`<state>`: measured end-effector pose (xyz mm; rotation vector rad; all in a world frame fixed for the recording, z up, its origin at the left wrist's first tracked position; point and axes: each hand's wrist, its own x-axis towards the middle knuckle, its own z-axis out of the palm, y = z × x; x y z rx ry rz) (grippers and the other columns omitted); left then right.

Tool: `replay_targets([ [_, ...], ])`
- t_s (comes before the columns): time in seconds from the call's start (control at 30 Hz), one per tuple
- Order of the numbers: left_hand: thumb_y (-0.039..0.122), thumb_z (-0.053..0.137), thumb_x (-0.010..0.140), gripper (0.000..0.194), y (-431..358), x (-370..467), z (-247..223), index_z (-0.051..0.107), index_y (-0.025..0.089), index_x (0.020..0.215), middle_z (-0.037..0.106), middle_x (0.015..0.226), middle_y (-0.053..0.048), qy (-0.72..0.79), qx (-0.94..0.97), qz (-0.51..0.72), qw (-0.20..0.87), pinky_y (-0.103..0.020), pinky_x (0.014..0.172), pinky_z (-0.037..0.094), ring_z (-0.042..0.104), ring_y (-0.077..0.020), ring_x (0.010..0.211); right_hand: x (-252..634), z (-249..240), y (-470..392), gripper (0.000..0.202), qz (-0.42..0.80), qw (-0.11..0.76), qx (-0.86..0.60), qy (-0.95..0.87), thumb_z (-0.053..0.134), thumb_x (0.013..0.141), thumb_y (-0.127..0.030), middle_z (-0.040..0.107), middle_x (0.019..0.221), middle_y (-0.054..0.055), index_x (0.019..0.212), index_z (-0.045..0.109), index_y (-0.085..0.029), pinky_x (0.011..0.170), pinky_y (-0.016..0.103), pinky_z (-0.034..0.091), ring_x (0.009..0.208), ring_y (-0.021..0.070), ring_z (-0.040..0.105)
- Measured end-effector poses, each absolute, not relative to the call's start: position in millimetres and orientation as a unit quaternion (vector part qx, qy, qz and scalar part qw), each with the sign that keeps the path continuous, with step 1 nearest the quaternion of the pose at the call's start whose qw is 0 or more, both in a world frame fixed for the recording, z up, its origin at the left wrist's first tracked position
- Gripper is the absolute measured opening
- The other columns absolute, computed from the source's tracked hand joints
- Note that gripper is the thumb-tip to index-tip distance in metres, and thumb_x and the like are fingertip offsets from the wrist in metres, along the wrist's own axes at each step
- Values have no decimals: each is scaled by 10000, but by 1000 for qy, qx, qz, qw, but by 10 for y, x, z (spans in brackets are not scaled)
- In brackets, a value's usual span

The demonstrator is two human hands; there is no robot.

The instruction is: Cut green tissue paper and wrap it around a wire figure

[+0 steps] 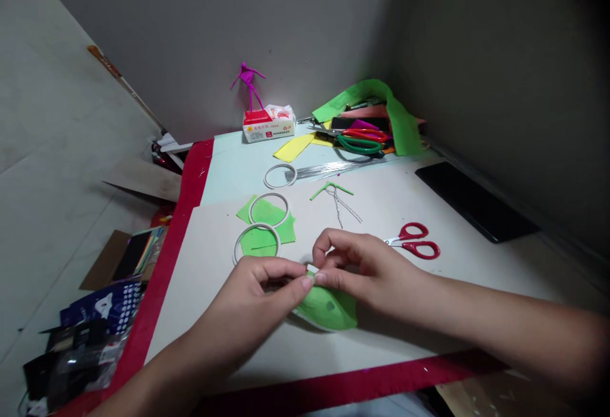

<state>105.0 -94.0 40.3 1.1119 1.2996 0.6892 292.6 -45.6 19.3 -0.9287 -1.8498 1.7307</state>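
Note:
Both hands pinch the upper edge of a green piece of crepe paper or cloth (328, 310), which has a pale curved rim along its lower side like a ring. My left hand (264, 290) is closed on its left edge, thumb against forefinger. Opposite it, my right hand (365, 267) grips with thumb and bent fingers. A small white bit (312, 269) sticks up between the fingertips. Just beyond lies a twisted wire figure (336, 198) with green-wrapped arms. Red-handled scissors (413, 232) rest right of my right hand, their blades partly hidden.
White rings (269, 209) lie over green scraps (286, 231), near a bundle of thin wires (333, 168). Behind are pliers (359, 143), coloured strips and a small box (269, 126) bearing a magenta figure (248, 80). A black phone (476, 201) lies right. Walls enclose the back and right.

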Motion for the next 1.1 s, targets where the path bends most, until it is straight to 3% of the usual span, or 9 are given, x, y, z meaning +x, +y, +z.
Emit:
replay_targets([
  [0.13,310,679,814,140,-958,1050,420,778,221,857,727,738,15,583,476,293,591,-161,630,459,620,-112,728,2954,214,-487,60,504,279,-308,-757,585,867,-206,606,834,1,896,539,-181,684,227,450,735,102,552],
  [0.23,292,686,801,119,-948,1066,428,777,216,818,715,717,25,602,475,302,567,-156,606,448,601,-102,691,2969,223,-492,14,430,335,-285,-789,588,860,-172,610,856,19,873,584,-167,713,227,461,773,107,563],
  [0.33,272,669,808,121,-927,1087,422,776,219,825,718,728,26,603,487,305,554,-159,614,448,604,-105,700,2970,228,-491,67,410,331,-279,-803,569,860,-146,626,845,37,840,632,-150,708,230,465,776,112,578],
  [0.47,268,651,810,140,-919,1107,413,773,200,810,714,717,15,611,496,289,545,-176,611,447,603,-119,698,2950,254,-493,86,452,295,-310,-782,578,825,-136,648,812,39,811,662,-142,670,230,468,726,112,587],
  [0.6,267,643,792,153,-937,1123,426,763,173,777,708,700,-5,627,499,267,536,-200,601,444,592,-138,682,2935,273,-478,90,573,228,-366,-697,602,799,-204,656,745,27,769,662,-144,605,226,458,652,111,567],
  [0.73,265,621,781,171,-950,1136,436,739,166,707,696,674,-13,617,535,251,520,-219,600,444,582,-151,666,2942,246,-448,112,655,192,-365,-633,614,771,-248,658,743,32,773,661,-147,640,249,461,674,128,573],
  [1.1,276,570,768,232,-977,1175,397,644,163,579,575,550,8,621,581,243,467,-217,531,395,493,-133,575,2928,201,-402,87,693,162,-368,-598,624,685,-174,640,695,14,754,654,-132,594,215,416,616,97,531],
])
